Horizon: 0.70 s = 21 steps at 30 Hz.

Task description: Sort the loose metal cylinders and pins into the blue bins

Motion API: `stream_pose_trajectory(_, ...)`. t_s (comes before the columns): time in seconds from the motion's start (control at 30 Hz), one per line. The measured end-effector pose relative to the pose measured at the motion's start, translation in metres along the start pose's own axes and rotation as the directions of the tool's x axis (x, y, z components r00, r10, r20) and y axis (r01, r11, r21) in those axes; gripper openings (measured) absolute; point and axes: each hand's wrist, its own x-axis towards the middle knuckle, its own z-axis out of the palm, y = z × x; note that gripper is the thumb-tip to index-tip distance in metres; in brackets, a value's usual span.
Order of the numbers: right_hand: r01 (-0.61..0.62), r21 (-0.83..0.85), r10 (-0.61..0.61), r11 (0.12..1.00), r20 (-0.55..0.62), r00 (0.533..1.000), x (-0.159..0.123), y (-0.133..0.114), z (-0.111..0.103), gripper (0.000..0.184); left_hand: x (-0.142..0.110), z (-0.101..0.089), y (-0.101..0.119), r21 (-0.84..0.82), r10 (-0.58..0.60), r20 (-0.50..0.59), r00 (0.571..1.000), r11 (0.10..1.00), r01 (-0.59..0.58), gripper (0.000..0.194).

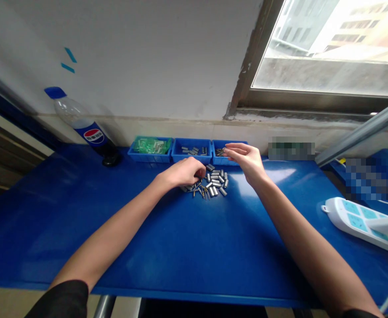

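My left hand (188, 171) reaches down at the left side of a loose pile on the blue table, its fingers curled into the small parts; what they grip is hidden. Thin pins with brass-coloured ends (200, 191) lie beneath and in front of it. Short silver metal cylinders (215, 179) make up the right side of the pile. Above the right blue bin (239, 162), my right hand (247, 160) has its thumb and fingertips brought together; anything between them is too small to name. Thin metal pieces (219, 152) lie in that bin.
A middle blue bin (191, 158) holds silver cylinders, and a left blue bin (149, 157) holds a green plastic bag (152, 145). A Pepsi bottle (93, 132) stands at the back left. On the right lies a white power strip (356, 221) with a plug in it. The wall (167, 66) borders the table's back.
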Motion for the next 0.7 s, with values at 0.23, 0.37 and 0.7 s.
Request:
stream_pose_trajectory(0.23,-0.056,0.011,0.055,0.998,0.064,0.996,0.0004,0.0002,0.0012,0.044,0.0031,0.0061,0.0076,0.137,-0.016,0.011,1.000,0.990,0.014,0.027)
stream_pose_trajectory(0.37,-0.072,0.002,0.072,0.997,0.079,0.994,0.0014,0.0013,0.0018,0.043,0.0034,0.0063,0.0056,0.182,0.011,0.021,1.000,0.983,-0.015,0.022)
stream_pose_trajectory(0.7,-0.087,0.025,0.083,0.996,0.126,0.989,-0.0007,-0.0004,0.0030,0.036,0.0055,-0.0001,0.0045,0.066,0.104,-0.157,0.982,0.993,-0.095,0.025)
